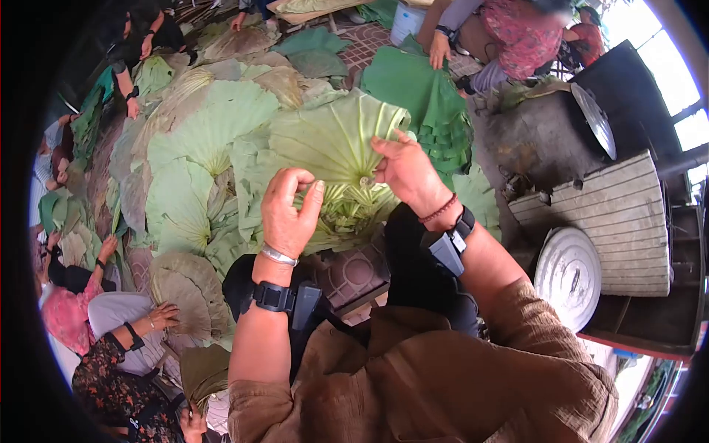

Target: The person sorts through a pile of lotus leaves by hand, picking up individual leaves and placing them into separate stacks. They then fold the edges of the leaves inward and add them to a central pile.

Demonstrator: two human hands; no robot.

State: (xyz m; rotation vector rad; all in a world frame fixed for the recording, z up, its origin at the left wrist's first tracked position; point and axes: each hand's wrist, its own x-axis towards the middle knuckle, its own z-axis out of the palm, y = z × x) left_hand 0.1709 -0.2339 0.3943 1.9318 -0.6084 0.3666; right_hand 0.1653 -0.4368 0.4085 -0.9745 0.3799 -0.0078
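Note:
A pale green lotus leaf (336, 136), folded over with its ribs showing, is held up in front of me above a pile of leaves. My right hand (408, 170) grips its right side, fingers and thumb closed near the point where the ribs meet. At the leaf's lower left edge, my left hand (286, 210) has its fingers curled toward the thumb in a pinch at the edge. Under the leaf lies a heap of yellow-green ribbed leaf pieces (354, 214). Large lotus leaves (188, 199) are spread on the left, partly overlapping.
Darker green leaves (417, 96) are stacked beyond my right hand. A round metal lid (569, 277) and a ribbed panel (613, 221) stand on the right. Co-workers sit around the pile; one person's hand (162, 316) rests on a brownish leaf stack (188, 288).

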